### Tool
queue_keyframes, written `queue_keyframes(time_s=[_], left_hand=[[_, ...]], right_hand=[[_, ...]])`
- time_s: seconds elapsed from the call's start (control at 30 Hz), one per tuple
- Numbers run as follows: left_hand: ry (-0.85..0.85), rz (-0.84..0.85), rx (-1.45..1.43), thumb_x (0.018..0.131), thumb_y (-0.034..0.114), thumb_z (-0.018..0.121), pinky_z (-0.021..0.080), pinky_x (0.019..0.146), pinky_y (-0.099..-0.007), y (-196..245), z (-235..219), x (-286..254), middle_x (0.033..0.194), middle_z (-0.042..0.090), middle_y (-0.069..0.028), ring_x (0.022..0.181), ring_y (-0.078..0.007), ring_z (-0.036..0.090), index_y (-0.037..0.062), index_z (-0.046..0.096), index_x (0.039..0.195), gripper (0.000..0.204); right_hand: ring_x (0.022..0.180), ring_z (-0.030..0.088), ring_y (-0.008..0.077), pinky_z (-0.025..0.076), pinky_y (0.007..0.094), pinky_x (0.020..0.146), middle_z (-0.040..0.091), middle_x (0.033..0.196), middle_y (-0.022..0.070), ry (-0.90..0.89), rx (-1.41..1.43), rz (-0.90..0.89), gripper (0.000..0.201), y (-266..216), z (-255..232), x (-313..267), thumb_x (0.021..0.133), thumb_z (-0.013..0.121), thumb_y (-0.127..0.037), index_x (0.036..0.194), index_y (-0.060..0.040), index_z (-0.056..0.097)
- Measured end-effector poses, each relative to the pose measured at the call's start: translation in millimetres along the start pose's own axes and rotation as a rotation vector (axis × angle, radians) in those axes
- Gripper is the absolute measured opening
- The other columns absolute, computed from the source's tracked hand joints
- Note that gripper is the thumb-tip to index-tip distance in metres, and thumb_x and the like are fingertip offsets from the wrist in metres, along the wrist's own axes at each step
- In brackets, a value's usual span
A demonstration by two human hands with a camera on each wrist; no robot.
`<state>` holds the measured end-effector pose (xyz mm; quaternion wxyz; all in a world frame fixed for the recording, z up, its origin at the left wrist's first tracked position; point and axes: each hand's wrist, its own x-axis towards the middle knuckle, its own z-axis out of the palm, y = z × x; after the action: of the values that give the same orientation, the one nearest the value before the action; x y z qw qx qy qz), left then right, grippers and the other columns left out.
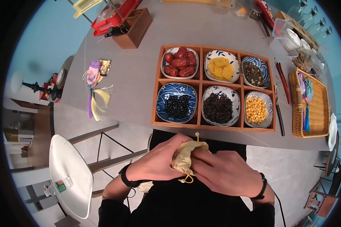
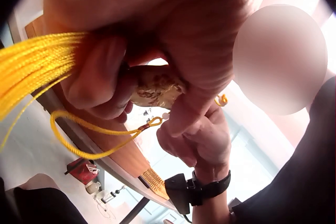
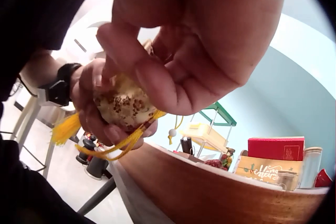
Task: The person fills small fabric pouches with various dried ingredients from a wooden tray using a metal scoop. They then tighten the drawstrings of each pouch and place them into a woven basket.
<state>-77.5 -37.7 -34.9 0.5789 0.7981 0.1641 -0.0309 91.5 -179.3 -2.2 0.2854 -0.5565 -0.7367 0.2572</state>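
Note:
A small pale yellow drawstring pouch (image 1: 182, 160) with a brown pattern is held low in front of the body, below the table's near edge. My left hand (image 1: 153, 160) grips it from the left, fingers curled around its side. My right hand (image 1: 231, 172) is at its mouth, with fingertips tucked into the opening and hidden there. In the right wrist view the pouch (image 3: 125, 106) bulges between the two hands. A yellow tassel (image 2: 39, 64) and a looped yellow cord (image 2: 92, 153) hang from it, as the left wrist view shows.
A wooden divided box (image 1: 216, 128) holds bowls of red dates, yellow slices, dried leaves, black beans, dark pieces and corn kernels. Tweezers (image 1: 279, 113) and red chopsticks (image 1: 283, 83) lie right, beside a wicker basket (image 1: 320, 109) with pouches. Another tasselled pouch (image 1: 93, 75) lies left.

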Motion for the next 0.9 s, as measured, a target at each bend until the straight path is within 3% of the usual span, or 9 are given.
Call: queue_keyframes(time_s=[0.07,0.23,0.3,0.4,0.5,0.57,0.67,0.8,0.9], left_hand=[[0.0,-0.021,0.052,0.065,0.01,0.081,0.049,0.085,-0.0365,1,4,2,0.11,0.059,-0.0126,0.101,-0.0322,0.061,0.0062,0.047,0.122,0.066],[-0.13,0.007,0.174,0.064,0.009,0.08,0.05,0.08,-0.038,11,-1,8,0.107,0.056,-0.0114,0.098,-0.034,0.06,0.0056,0.048,0.121,0.066],[-0.139,0.133,0.092,0.071,0.012,0.076,0.051,0.079,-0.0396,2,-4,10,0.111,0.056,-0.0123,0.096,-0.0354,0.061,0.0064,0.05,0.118,0.054],[-0.181,0.004,0.114,0.063,0.007,0.081,0.05,0.078,-0.0365,7,-7,9,0.105,0.057,-0.0099,0.095,-0.0319,0.061,0.0059,0.055,0.111,0.054],[-0.151,0.068,0.132,0.07,0.011,0.077,0.051,0.078,-0.0377,3,-13,10,0.105,0.057,-0.012,0.094,-0.0352,0.061,0.005,0.055,0.108,0.044],[-0.136,0.087,0.095,0.068,0.007,0.078,0.051,0.078,-0.0363,-3,-17,11,0.103,0.058,-0.0118,0.092,-0.0331,0.061,0.0039,0.055,0.108,0.046],[-0.173,0.072,-0.038,0.065,0.001,0.076,0.049,0.079,-0.034,-12,-19,13,0.101,0.059,-0.0111,0.095,-0.027,0.061,0.0023,0.054,0.108,0.048],[-0.203,0.035,-0.055,0.064,-0.001,0.075,0.049,0.08,-0.0333,-14,-18,14,0.102,0.06,-0.01,0.095,-0.0254,0.061,0.0024,0.053,0.109,0.051],[-0.214,0.024,-0.156,0.061,0.008,0.081,0.047,0.084,-0.0302,-19,-27,9,0.105,0.059,-0.0062,0.096,-0.0195,0.06,0.0052,0.055,0.11,0.056]], right_hand=[[0.06,0.061,0.0259,0.048,0.036,0.05,0.055,0.086,0.0109,-0.109,-0.04,0.003,0.027,3,5,0,0.072,0.06,0.0,0.098,0.0002,0.051],[0.061,0.062,0.026,0.048,0.036,0.05,0.057,0.084,0.0108,-0.209,-0.021,0.009,0.024,-1,4,1,0.074,0.06,-0.002,0.096,-0.0003,0.052],[0.061,0.062,0.026,0.049,0.0359,0.051,0.057,0.084,0.0109,-0.244,-0.01,0.009,0.022,-2,3,1,0.075,0.06,-0.003,0.096,-0.0005,0.053],[0.062,0.062,0.0262,0.049,0.0357,0.051,0.057,0.083,0.0106,-0.248,-0.008,0.016,0.02,-2,5,-1,0.075,0.06,-0.003,0.094,-0.0008,0.053],[0.065,0.063,0.0257,0.05,0.0354,0.055,0.059,0.089,0.0108,-0.346,-0.047,0.08,0.027,-4,5,2,0.075,0.06,-0.003,0.101,-0.0002,0.054],[0.067,0.063,0.0248,0.05,0.0351,0.059,0.06,0.096,0.0117,-0.184,-0.047,0.031,0.036,-3,6,1,0.074,0.061,-0.002,0.109,0.0005,0.054],[0.068,0.062,0.024,0.049,0.0352,0.062,0.059,0.1,0.0122,-0.155,-0.041,0.015,0.043,-2,5,-1,0.072,0.061,-0.002,0.114,0.0005,0.052],[0.068,0.064,0.0247,0.05,0.0343,0.06,0.061,0.107,0.0132,-0.145,-0.027,0.017,0.043,-2,-2,-6,0.074,0.063,-0.002,0.116,0.0002,0.054],[0.071,0.067,0.0261,0.052,0.0309,0.059,0.065,0.112,0.0167,0.153,0.115,0.083,0.034,0,-29,-25,0.076,0.066,-0.002,0.11,-0.0001,0.063]])
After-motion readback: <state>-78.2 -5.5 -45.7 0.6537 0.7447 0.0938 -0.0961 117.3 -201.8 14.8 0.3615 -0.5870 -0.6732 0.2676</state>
